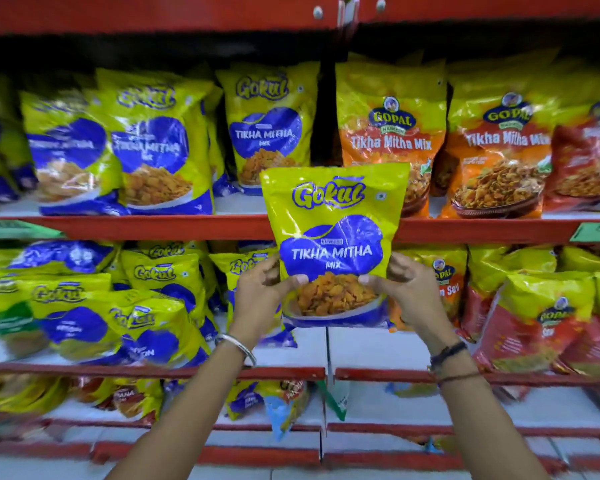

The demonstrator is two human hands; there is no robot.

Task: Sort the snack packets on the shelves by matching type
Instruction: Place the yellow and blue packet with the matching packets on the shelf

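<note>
I hold a yellow and blue Gokul Tikha Mitha Mix packet (333, 244) upright in front of the shelves, at the join between two bays. My left hand (260, 292) grips its lower left edge and my right hand (409, 289) grips its lower right edge. Matching Gokul Tikha Mitha packets (264, 126) stand on the upper shelf to the left. Orange Gopal Tikha Mitha Mix packets (392, 133) stand on the upper shelf to the right, partly hidden behind the held packet.
Red shelf edges (160, 226) run across the view. The middle shelf holds more Gokul packets (160, 282) on the left and red and yellow Gopal Sev packets (537, 313) on the right. Bare white shelf (361, 344) shows below the held packet. Lower shelves hold mixed blurred packets.
</note>
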